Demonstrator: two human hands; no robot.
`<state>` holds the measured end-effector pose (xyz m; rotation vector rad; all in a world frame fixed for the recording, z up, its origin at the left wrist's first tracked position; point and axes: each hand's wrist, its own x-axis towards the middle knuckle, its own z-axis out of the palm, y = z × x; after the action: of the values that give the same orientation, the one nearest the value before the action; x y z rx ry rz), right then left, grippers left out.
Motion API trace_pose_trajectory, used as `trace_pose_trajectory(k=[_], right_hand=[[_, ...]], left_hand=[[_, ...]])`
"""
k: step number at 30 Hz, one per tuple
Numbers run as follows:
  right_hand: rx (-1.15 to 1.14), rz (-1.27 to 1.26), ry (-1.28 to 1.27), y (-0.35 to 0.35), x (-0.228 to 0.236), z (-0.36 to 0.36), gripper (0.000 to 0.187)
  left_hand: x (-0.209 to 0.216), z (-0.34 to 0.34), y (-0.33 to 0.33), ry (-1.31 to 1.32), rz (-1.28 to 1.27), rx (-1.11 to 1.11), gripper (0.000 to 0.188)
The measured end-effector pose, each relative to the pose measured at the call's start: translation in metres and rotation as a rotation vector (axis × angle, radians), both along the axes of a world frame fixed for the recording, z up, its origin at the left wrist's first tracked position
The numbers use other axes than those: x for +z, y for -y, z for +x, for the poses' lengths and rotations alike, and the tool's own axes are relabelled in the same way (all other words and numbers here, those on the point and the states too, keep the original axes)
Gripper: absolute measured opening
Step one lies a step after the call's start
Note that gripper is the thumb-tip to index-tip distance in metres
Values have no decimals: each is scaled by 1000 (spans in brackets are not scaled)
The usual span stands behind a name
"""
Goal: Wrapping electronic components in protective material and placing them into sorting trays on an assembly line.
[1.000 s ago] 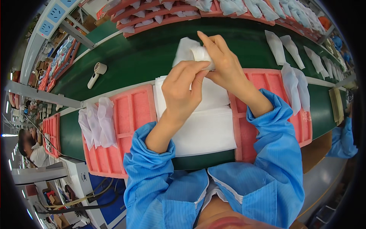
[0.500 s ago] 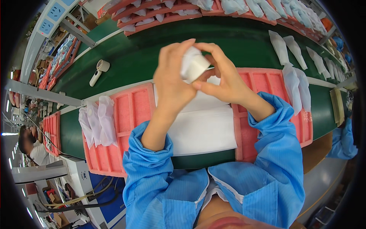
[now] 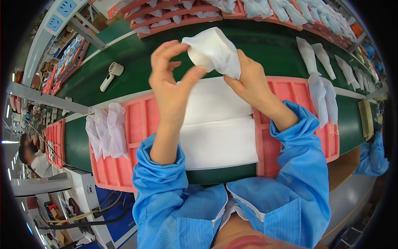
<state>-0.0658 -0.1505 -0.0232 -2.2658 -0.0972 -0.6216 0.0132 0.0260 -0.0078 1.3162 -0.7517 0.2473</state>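
Observation:
In front of me, above the green belt, is a white handheld device (image 3: 200,59) with a round end, partly covered by a thin white bag (image 3: 219,45). My right hand (image 3: 251,79) is closed round the bagged part at its right. At the bag's left edge, my left hand (image 3: 172,74) has its index fingertip on a corner of the bag and its thumb against the round end; its other fingers are curled loosely. The rest of the device is hidden inside the bag. Below both hands lie two stacks of flat white bags (image 3: 219,143).
Pink foam trays (image 3: 137,120) flank the stacks, with wrapped pieces (image 3: 116,130) on the left one and more (image 3: 323,99) on the right. An unwrapped white hair-dryer-shaped device (image 3: 112,75) lies on the green belt (image 3: 141,62). Stacked trays of wrapped pieces (image 3: 265,8) stand beyond.
The device has turned in my hands, and the bag now spreads over its upper part. My left hand has shifted left with its fingers wider; my right hand has moved to the bag's right side.

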Motion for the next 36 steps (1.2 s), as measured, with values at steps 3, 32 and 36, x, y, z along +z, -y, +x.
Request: trace_pose_trajectory(k=[3, 32, 36], right_hand=[[-93, -274, 84, -6, 1, -4, 47], [-649, -415, -374, 144, -110, 72, 69], [-600, -445, -79, 131, -101, 67, 66]], left_hand=[[-4, -16, 10, 147, 14, 66, 41], [-126, 290, -168, -124, 1028, 1117, 102], [-144, 303, -172, -271, 1077, 819, 104]])
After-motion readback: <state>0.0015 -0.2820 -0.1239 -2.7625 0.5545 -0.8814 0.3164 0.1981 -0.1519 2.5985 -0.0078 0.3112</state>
